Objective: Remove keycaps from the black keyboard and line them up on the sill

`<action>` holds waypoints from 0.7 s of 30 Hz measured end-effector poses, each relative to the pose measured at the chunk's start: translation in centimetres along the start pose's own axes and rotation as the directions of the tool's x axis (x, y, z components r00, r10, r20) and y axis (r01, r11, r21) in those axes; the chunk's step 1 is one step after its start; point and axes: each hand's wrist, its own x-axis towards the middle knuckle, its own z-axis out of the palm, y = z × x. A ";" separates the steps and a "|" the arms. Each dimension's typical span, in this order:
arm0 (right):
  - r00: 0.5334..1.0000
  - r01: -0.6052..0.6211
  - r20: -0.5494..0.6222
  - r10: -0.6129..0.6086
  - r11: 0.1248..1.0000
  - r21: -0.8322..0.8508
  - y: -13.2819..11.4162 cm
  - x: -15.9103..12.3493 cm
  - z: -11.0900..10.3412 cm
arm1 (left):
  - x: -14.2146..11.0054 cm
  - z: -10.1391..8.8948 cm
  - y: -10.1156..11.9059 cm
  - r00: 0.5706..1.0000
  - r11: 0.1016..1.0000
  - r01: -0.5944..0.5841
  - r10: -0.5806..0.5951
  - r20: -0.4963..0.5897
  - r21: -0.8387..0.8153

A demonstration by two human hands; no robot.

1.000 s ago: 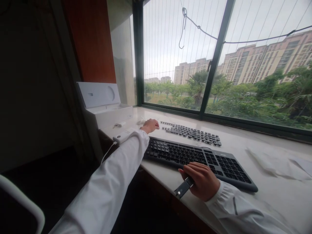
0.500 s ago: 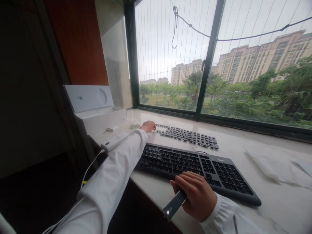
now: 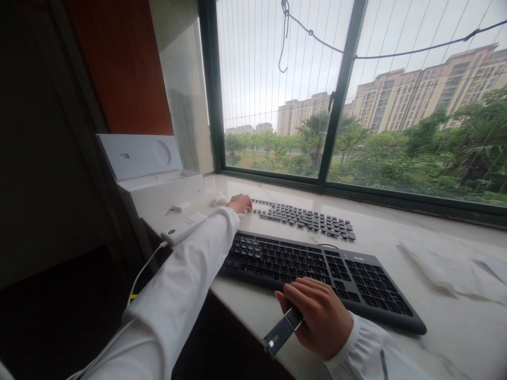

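Loose keycaps (image 3: 307,218) are arrayed beyond the keyboard (image 3: 293,258), long axis left-right; the left hand (image 3: 239,203), nearer, is positioned at their left end, grip indeterminable. A dark tool (image 3: 278,334) is held by the right hand (image 3: 322,319).

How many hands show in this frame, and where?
2: the left hand at the left end of the loose keycaps, the right hand by the front of the keyboard, holding a dark tool.

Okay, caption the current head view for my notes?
Left hand at loose keycaps, right hand gripping a dark tool beside the keyboard.
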 end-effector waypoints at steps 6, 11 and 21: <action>1.000 0.004 0.009 -0.004 1.000 0.003 0.0 0.0 0.0 | 0.1 -0.1 0.1 1.000 1.000 0.017 -0.017 -0.003 0.009; 1.000 0.005 0.008 -0.005 1.000 0.004 0.0 -0.1 0.1 | 0.0 -0.1 0.3 1.000 0.999 0.027 -0.026 -0.016 0.028; 1.000 0.014 0.003 -0.014 1.000 0.012 0.0 0.0 0.0 | -0.7 -0.3 0.7 0.998 0.998 0.047 -0.046 -0.037 0.044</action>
